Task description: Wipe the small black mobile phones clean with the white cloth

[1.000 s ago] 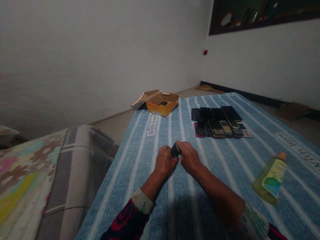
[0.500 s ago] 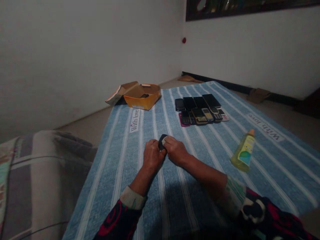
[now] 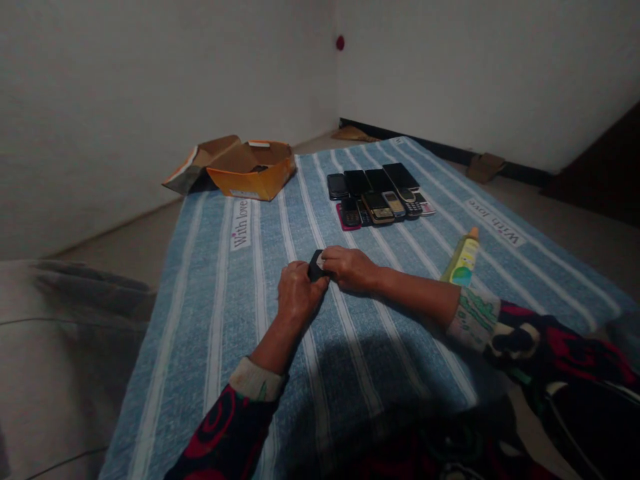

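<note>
A small black object (image 3: 315, 264), probably a phone, is pinched between both hands over the blue striped cloth (image 3: 225, 293). My left hand (image 3: 297, 293) is closed on its near end. My right hand (image 3: 349, 267) grips its far end with fingers curled, and a pale patch shows at the fingertips. Both forearms rest low over the cloth. Further back lies a tight group of several mobile phones (image 3: 377, 193), dark touchscreen ones behind and keypad ones in front.
An open orange cardboard box (image 3: 250, 170) with something dark inside sits at the cloth's far left corner. A yellow-green bottle (image 3: 463, 260) lies right of my right forearm. A grey blanket (image 3: 65, 353) lies to the left. White walls stand behind.
The view has swung right and tilted down, shifting everything left and up in frame. My hands stay together on the small black object, which has turned slightly between them.
</note>
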Demonstrator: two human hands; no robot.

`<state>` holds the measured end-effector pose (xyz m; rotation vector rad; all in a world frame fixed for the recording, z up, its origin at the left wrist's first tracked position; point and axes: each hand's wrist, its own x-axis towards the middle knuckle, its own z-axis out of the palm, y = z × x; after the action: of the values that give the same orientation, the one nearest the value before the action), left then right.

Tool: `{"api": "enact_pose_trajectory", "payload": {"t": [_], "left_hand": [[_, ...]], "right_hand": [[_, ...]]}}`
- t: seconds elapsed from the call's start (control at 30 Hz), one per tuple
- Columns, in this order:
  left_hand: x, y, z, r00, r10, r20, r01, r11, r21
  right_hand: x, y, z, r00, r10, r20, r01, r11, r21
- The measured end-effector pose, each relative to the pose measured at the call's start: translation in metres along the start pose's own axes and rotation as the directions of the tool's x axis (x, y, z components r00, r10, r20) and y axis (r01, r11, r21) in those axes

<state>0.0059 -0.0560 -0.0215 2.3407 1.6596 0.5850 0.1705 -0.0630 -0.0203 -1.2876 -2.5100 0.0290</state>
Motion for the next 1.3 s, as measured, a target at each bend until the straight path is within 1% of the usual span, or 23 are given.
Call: {"api": "enact_pose_trajectory", "payload": {"t": [0.2,0.37,0.53,0.73,0.93,1.13,1.3], "left_hand": [[-0.002,0.004,0.001,1.000,0.016,-0.009,-0.016,0.999,0.038],[-0.003,0.008,0.002,0.999,0.039,-0.001,-0.038,0.999,0.032],[-0.004,0.012,0.003,0.996,0.086,-0.005,-0.086,0.996,0.030],[-0.005,0.011,0.006,0.994,0.113,-0.014,-0.112,0.993,0.038],[-0.006,0.013,0.004,0.993,0.119,0.006,-0.119,0.990,0.069],[-0.005,0.010,-0.002,0.986,0.152,0.063,-0.155,0.987,0.044],[-0.004,0.007,-0.003,0.987,0.145,0.073,-0.146,0.989,0.014]], "right_hand": [[-0.003,0.004,-0.004,0.991,-0.132,0.006,0.131,0.990,0.053],[-0.008,0.012,-0.003,0.994,-0.107,-0.029,0.108,0.992,0.062],[-0.013,0.017,0.000,0.982,-0.184,-0.050,0.186,0.982,0.028],[-0.011,0.025,-0.001,0.981,-0.193,-0.028,0.192,0.981,-0.037],[-0.010,0.023,0.000,0.960,-0.281,-0.012,0.279,0.955,-0.101],[-0.009,0.022,-0.002,0.933,-0.360,0.008,0.358,0.926,-0.117],[-0.007,0.031,-0.005,0.936,-0.352,0.023,0.352,0.929,-0.115]]}}
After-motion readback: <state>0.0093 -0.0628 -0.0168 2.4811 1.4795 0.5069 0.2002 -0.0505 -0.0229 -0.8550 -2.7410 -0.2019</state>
